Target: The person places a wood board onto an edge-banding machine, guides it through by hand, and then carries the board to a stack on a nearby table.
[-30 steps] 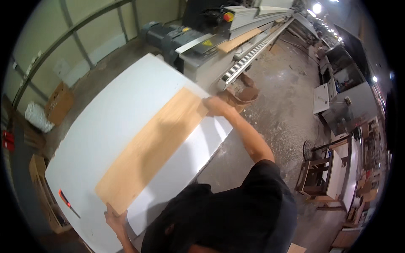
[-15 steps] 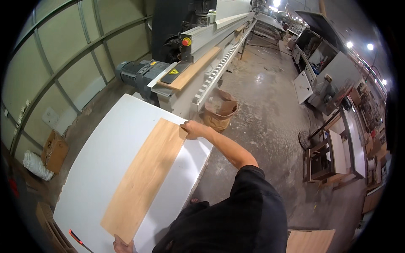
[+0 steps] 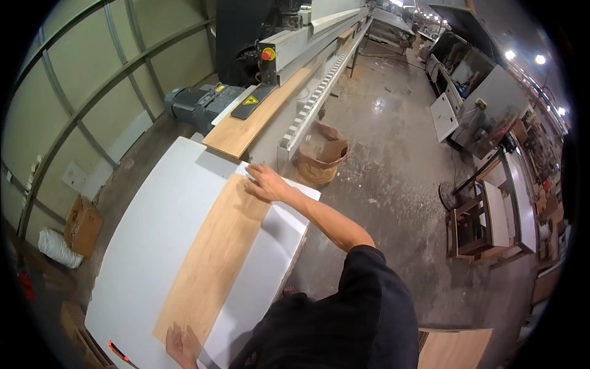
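A long wood-grain panel (image 3: pixel 206 258) lies flat on a white tabletop (image 3: pixel 138 234). At its far end my right hand (image 3: pixel 264 183) is open, fingers spread above the corner and edge. My left hand (image 3: pixel 180 345) rests at the panel's near end, its fingers laid loosely over the surface. A second wood-grain strip (image 3: pixel 230 141) sticks out of the edge-banding-type machine (image 3: pixel 289 55) just beyond the table's far edge, under a dark pad with a yellow warning sign (image 3: pixel 251 100).
An orange-and-black cutter (image 3: pixel 118 352) lies at the table's near left corner. A brown sack (image 3: pixel 322 154) stands beside the machine's roller rail (image 3: pixel 319 92). On the left floor are a cardboard box (image 3: pixel 85 224) and a white bundle (image 3: pixel 60 247). More panels (image 3: pixel 455 347) are stacked at lower right.
Both hands have loosened from the panel's ends; the right fingers have spread and lifted. The strip in the machine has slid out toward me, over the table's far edge.
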### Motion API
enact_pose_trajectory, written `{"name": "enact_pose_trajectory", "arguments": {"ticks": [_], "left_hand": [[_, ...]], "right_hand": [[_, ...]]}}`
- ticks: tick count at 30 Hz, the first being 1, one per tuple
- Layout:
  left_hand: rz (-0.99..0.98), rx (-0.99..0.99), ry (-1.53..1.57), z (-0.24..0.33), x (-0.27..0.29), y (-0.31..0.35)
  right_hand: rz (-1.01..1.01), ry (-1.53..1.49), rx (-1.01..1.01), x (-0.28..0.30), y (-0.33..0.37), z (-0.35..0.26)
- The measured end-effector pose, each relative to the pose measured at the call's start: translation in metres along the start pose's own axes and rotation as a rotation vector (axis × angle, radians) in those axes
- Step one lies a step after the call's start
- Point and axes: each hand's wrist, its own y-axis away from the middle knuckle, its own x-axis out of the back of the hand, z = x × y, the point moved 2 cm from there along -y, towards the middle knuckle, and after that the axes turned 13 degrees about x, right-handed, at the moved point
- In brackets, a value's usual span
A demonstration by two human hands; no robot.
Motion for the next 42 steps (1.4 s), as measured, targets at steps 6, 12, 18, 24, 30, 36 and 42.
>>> {"name": "enact_pose_trajectory", "arguments": {"ticks": [6, 12, 18, 24, 30, 36, 42], "left_hand": [[-0.106, 0.085, -0.019, 0.077, -0.078, -0.014], [-0.186, 0.168, 0.134, 0.107, -0.157, -0.067], [-0.362, 0.358, 0.553, 0.130, -0.251, -0.151], [-0.399, 0.406, 0.630, 0.186, -0.323, -0.184], [-0.184, 0.390, 0.560, 0.162, -0.268, -0.157], [-0.018, 0.506, 0.396, 0.129, -0.165, -0.086], [0.058, 0.458, 0.501, 0.050, -0.038, -0.024]], "right_hand": [[0.020, 0.063, 0.060, -0.025, -0.052, 0.008], [-0.079, 0.178, 0.182, -0.026, -0.074, 0.011], [-0.097, 0.226, 0.347, -0.054, -0.068, 0.012], [-0.184, 0.155, 0.441, -0.044, -0.060, -0.040], [-0.176, 0.126, 0.383, -0.039, -0.049, 0.014], [-0.247, 0.266, 0.187, -0.003, -0.052, 0.099], [-0.199, 0.281, -0.133, -0.003, -0.075, 0.088]]}}
